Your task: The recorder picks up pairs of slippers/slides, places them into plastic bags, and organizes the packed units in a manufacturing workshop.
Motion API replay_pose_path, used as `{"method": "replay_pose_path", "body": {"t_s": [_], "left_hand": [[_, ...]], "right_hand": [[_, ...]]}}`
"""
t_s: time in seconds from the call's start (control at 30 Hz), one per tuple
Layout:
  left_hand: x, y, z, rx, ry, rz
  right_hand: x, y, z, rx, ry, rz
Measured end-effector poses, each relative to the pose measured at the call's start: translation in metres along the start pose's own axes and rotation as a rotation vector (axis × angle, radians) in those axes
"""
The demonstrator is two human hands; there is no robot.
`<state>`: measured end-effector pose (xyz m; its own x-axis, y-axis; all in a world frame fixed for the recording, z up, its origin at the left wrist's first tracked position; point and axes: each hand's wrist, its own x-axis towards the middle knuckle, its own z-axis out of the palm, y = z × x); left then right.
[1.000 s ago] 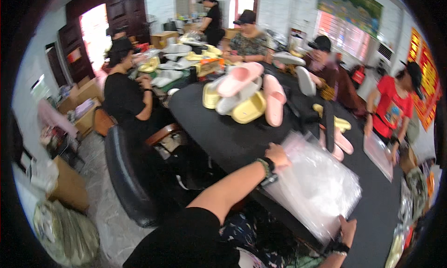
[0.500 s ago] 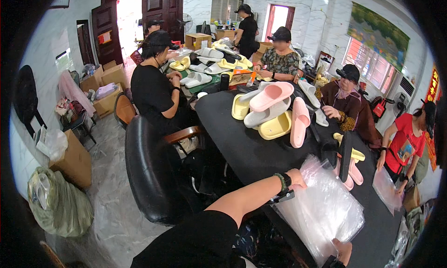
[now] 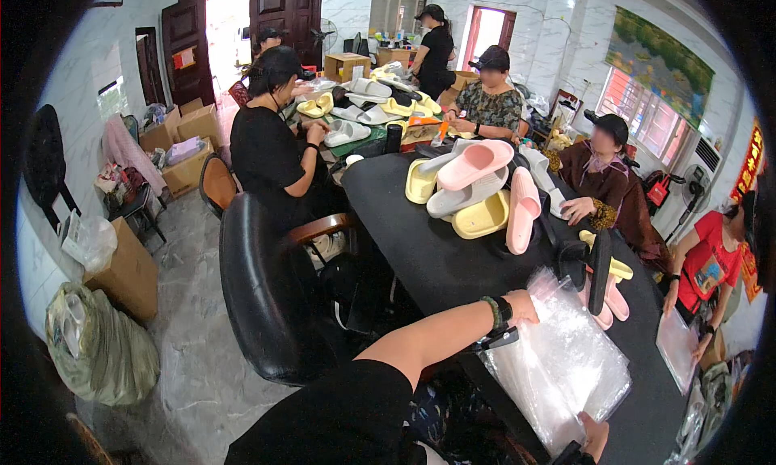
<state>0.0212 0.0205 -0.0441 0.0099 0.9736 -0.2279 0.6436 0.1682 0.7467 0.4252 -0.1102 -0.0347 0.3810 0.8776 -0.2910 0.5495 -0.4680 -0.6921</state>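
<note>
A stack of clear plastic bags lies over the near edge of the black table, between my two hands. At its far left corner, my left hand is closed on the plastic, fingers partly hidden; that wrist wears beaded bracelets and a dark band. My right hand grips the lower right edge of the same stack, thumb on top. Just past the bags sit a black slipper and pink slippers. Farther off is a heap of slippers, with a pink slipper on top and a yellow slipper below.
The black table runs away from me. A black leather chair stands at my left. Co-workers sit around a far table piled with slippers; one in a red shirt handles clear bags at the right. A stuffed sack and cartons line the left wall.
Both my hands keep hold of the bags, almost in place. At the right, the co-worker in brown has lowered a hand to the table by a slipper. The red-shirted person's bag sheet has shifted slightly.
</note>
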Motion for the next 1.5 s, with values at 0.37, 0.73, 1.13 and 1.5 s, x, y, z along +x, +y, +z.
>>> {"method": "replay_pose_path", "body": {"t_s": [0.37,0.73,1.13,1.5], "left_hand": [[0.004,-0.029,0.000,-0.361,-0.152,-0.147],[0.001,-0.007,0.004,-0.110,-0.111,-0.146],[-0.008,-0.001,0.003,-0.239,-0.142,-0.119],[-0.010,0.000,0.001,0.086,-0.238,-0.080]], "right_hand": [[0.009,0.010,0.010,0.341,-0.049,-0.171],[0.009,0.019,0.003,0.474,-0.144,-0.144],[-0.006,0.011,0.011,0.488,-0.088,-0.141],[0.014,0.029,0.011,0.576,-0.111,-0.054]]}}
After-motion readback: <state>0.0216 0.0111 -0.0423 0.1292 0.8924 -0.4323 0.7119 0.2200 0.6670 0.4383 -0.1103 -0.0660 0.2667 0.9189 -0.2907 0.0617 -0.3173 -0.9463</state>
